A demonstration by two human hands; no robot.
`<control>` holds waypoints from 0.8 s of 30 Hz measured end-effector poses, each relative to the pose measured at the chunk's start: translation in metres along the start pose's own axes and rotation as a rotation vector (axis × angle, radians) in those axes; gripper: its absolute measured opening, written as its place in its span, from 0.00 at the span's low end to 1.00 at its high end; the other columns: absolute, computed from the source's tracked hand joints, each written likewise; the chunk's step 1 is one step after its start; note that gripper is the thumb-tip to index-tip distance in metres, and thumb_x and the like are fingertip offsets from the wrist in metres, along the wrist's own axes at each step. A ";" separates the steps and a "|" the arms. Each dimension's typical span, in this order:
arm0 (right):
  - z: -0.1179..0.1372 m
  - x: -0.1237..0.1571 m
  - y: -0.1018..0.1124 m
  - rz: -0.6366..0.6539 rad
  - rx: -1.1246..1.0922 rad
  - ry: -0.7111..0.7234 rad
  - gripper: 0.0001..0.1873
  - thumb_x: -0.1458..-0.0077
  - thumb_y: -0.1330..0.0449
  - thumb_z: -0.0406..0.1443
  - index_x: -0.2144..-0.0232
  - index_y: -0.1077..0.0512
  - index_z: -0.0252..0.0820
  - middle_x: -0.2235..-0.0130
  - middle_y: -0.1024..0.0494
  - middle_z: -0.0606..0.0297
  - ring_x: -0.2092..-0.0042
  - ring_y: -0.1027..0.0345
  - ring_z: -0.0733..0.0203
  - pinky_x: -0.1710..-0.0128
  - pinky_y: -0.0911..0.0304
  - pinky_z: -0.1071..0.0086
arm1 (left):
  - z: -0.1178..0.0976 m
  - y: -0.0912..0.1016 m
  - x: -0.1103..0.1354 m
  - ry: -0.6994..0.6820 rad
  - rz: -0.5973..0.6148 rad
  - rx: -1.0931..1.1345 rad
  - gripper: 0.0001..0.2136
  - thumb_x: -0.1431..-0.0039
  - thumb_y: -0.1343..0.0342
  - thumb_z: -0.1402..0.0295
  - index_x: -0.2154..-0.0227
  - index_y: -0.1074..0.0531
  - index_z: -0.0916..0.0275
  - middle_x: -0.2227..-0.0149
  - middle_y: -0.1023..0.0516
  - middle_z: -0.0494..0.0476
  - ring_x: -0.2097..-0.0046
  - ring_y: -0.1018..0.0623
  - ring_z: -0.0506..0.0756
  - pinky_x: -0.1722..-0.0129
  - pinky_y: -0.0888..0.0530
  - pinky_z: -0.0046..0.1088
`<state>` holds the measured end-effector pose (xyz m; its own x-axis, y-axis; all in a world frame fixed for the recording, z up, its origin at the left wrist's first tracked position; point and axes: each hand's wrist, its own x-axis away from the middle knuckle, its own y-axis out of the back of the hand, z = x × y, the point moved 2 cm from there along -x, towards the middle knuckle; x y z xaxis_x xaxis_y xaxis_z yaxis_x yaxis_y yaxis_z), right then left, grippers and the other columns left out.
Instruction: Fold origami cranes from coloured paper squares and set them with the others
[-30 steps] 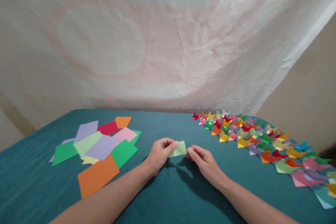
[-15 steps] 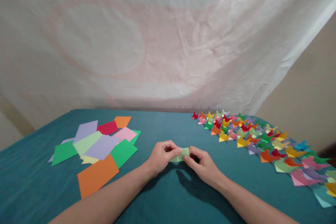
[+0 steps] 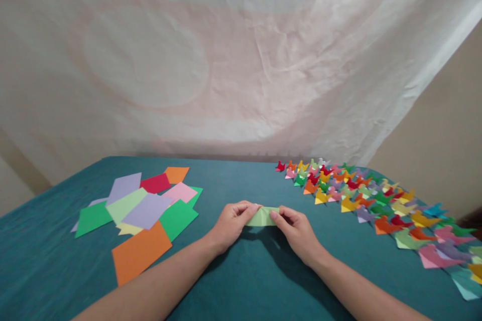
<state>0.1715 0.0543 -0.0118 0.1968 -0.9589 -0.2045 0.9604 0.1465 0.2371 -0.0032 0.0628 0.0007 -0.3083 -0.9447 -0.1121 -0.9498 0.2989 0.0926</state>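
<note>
A small piece of folded light green paper [image 3: 262, 217] is held just above the cloth-covered table, with crease lines on its face. My left hand [image 3: 234, 220] pinches its left end between thumb and fingers. At the other end, my right hand [image 3: 295, 228] grips it with the thumb on the near side. The fingertips behind the paper are partly hidden. Both hands are closed on the paper, and their shadow falls on the cloth below.
Loose sheets of coloured paper, among them an orange sheet [image 3: 141, 255] and a green sheet [image 3: 177, 219], overlap on the left. Rows of folded paper birds [image 3: 350, 204] stand along the right. The teal tablecloth [image 3: 233, 281] reaches back to a hanging pale sheet [image 3: 233, 60].
My hands have drawn slightly apart, the right one moving outward. More of the light green paper shows between them, and it looks more spread. The loose sheets and paper birds stay put.
</note>
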 end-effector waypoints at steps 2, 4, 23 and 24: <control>0.000 0.000 0.000 -0.005 -0.020 -0.018 0.20 0.46 0.45 0.48 0.80 0.38 0.40 0.79 0.45 0.72 0.75 0.52 0.67 0.76 0.53 0.73 | 0.002 -0.001 0.000 0.033 -0.020 0.038 0.15 0.45 0.45 0.58 0.68 0.24 0.66 0.70 0.26 0.54 0.68 0.31 0.51 0.67 0.35 0.23; 0.000 0.000 0.000 0.001 -0.016 -0.013 0.20 0.46 0.45 0.48 0.80 0.38 0.40 0.79 0.44 0.72 0.75 0.52 0.67 0.76 0.53 0.73 | 0.004 -0.002 -0.001 0.061 -0.037 0.076 0.14 0.47 0.43 0.58 0.69 0.25 0.67 0.72 0.26 0.53 0.70 0.31 0.50 0.68 0.35 0.23; 0.003 0.001 -0.001 -0.005 -0.063 0.000 0.17 0.48 0.43 0.47 0.75 0.29 0.38 0.75 0.33 0.67 0.72 0.43 0.65 0.72 0.46 0.72 | 0.003 -0.002 0.000 -0.026 -0.013 -0.099 0.13 0.47 0.44 0.59 0.74 0.25 0.66 0.74 0.26 0.55 0.70 0.30 0.51 0.69 0.34 0.25; 0.003 0.000 -0.001 -0.008 -0.074 -0.008 0.18 0.48 0.43 0.47 0.75 0.28 0.38 0.75 0.33 0.67 0.72 0.43 0.64 0.72 0.45 0.72 | 0.003 -0.002 0.001 -0.022 -0.019 -0.100 0.13 0.48 0.43 0.59 0.74 0.25 0.66 0.74 0.26 0.54 0.70 0.30 0.51 0.69 0.34 0.25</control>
<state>0.1701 0.0531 -0.0088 0.1878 -0.9620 -0.1983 0.9739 0.1562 0.1649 -0.0014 0.0620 -0.0023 -0.2921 -0.9466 -0.1362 -0.9457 0.2647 0.1887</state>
